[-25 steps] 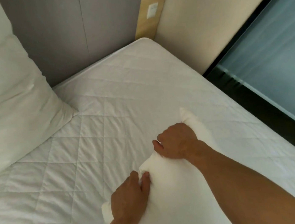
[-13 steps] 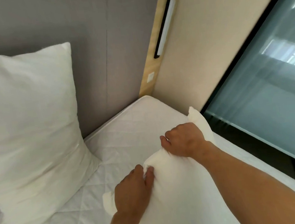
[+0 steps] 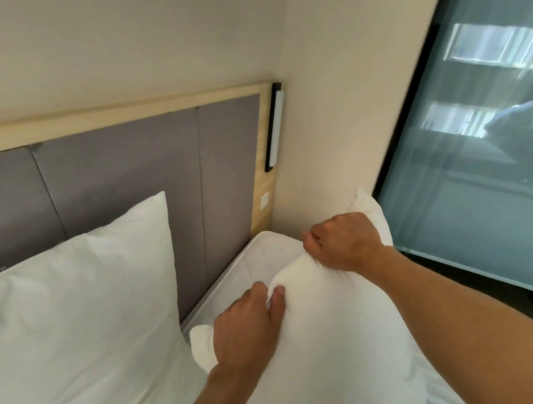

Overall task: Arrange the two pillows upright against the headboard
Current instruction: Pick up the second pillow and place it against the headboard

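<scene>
Judging by how things lie, you are about halfway: the first pillow [image 3: 72, 326] already stands upright on the left, leaning against the grey headboard [image 3: 114, 173], while the second pillow [image 3: 328, 335] is in your hands and not yet placed. It sits low in the view, over the mattress [image 3: 261, 252] near the corner where the headboard meets the side wall [image 3: 345, 91], apart from the headboard. What is left, as I read it, is to carry it into the bare stretch of headboard to the right of the first pillow and stand it up there.

Your left hand [image 3: 243, 325] is clenched on the pillow's top edge near its left corner, thumb pinching the fabric into a fold. Your right hand [image 3: 340, 243] is fisted around the same edge nearer the right corner, knuckles up. Both forearms reach forward from the lower right, the right one extended further.
</scene>
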